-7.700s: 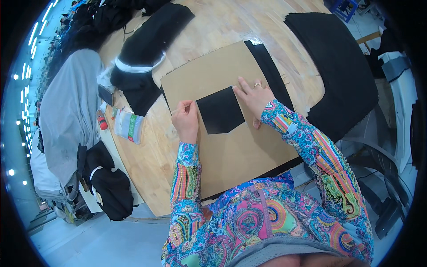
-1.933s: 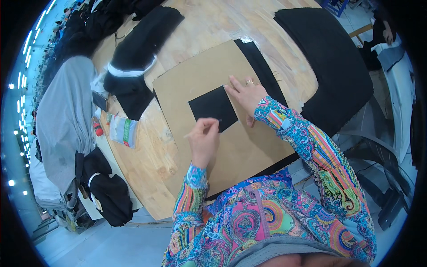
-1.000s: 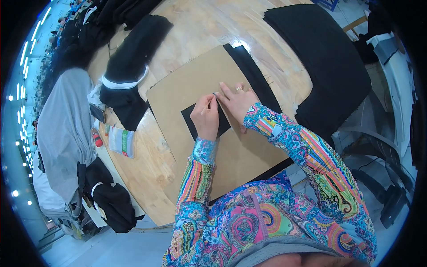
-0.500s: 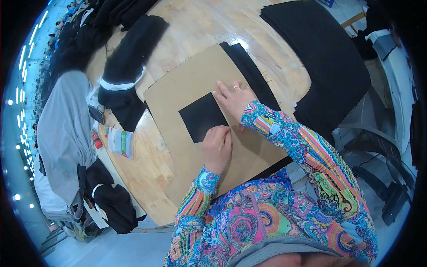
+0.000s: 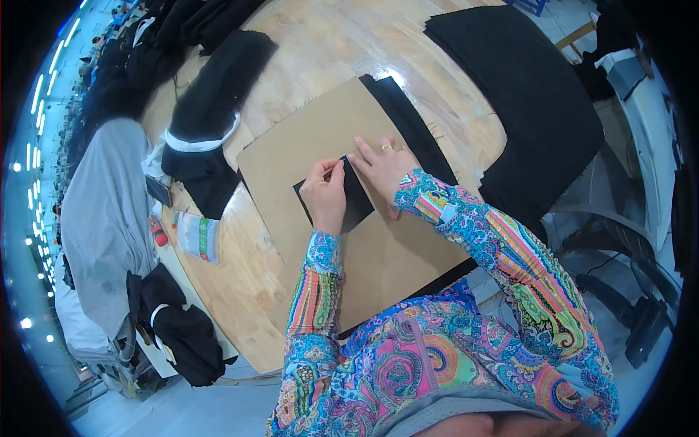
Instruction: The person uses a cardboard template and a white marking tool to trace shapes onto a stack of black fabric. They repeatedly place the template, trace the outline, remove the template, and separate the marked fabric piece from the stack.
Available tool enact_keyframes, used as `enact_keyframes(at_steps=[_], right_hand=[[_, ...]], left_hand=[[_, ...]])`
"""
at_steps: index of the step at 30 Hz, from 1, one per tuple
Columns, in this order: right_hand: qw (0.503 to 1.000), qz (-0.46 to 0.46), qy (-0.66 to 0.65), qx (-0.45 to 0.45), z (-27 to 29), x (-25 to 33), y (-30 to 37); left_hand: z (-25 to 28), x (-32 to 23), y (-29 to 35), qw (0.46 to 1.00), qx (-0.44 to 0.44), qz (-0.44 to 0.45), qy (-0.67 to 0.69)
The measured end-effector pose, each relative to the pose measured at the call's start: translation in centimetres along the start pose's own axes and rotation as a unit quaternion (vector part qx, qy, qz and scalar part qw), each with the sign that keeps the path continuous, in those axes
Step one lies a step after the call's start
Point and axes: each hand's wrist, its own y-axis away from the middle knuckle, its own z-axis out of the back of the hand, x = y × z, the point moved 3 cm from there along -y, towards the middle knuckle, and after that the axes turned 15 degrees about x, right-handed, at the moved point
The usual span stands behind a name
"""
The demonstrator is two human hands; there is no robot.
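Observation:
A tan cardboard sheet [image 5: 408, 255] lies over black fabric [image 5: 411, 120], whose edges stick out along its right side. In the middle of the sheet is a black square [image 5: 358, 207], which looks like a window onto the fabric; I cannot be sure. My left hand [image 5: 325, 195] is pinched at the square's far corner and covers much of its left part. Whatever sits between those fingertips is too small to make out. Just right of that corner, my right hand [image 5: 386, 164] lies flat on the cardboard with fingers spread, a ring on one finger.
A stack of curved black fabric pieces [image 5: 531, 95] lies at the far right of the wooden table [image 5: 335, 44]. At left are a black bundle tied with a white band [image 5: 196, 142], a plastic packet [image 5: 198, 237] and a small red item [image 5: 159, 233]. A chair [image 5: 633, 291] stands at right.
My left hand has moved away from me and slightly left, from the square's near right corner to its far corner. My right hand has stayed in place.

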Motion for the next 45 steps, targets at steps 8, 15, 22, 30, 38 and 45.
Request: enact_keyframes(at_steps=[8,15,22,30,38,45], right_hand=[[1.000,-0.004,0.007,0.000,-0.1,-0.1,0.0],[1.000,-0.004,0.011,-0.005,-0.2,-0.2,-0.1],[1.000,-0.008,0.010,-0.009,-0.1,-0.2,0.0],[1.000,0.006,-0.012,0.001,-0.3,-0.2,0.0],[0.994,0.044,-0.091,-0.038,-0.7,-1.0,1.9],[0.895,0.044,-0.323,-0.304,-5.8,-3.9,4.4]], left_hand=[[-0.3,-1.6,-0.2,0.998,0.000,-0.011,-0.055],[-0.6,-2.1,2.2,0.988,0.047,-0.071,-0.131],[-1.0,-3.9,7.3,0.967,0.116,-0.112,-0.199],[2.9,-3.7,9.0,0.988,0.061,-0.095,-0.106],[12.2,3.6,13.7,0.979,-0.047,0.072,-0.183],[12.2,2.6,14.2,0.989,-0.082,0.111,-0.053]])
